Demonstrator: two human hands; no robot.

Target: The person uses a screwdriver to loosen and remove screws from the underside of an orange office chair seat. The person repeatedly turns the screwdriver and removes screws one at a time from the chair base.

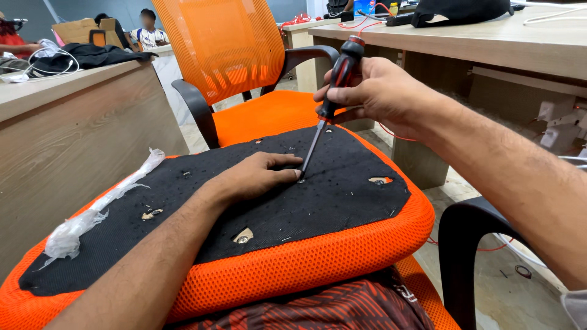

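Upturned seat cushion [342,201]: right hand [379,91] grips screwdriver [330,98], tip down-left.

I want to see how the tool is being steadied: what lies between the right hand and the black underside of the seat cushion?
The head view shows the screwdriver shaft running from the right hand to the seat cushion, left hand fingertips at its tip.

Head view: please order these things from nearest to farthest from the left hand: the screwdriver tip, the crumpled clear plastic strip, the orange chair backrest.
Measured from the left hand:
1. Screwdriver: its tip sits right at the fingertips, on the black seat underside.
2. Clear plastic strip: along the seat's left edge.
3. Orange chair backrest: upright, behind the seat.
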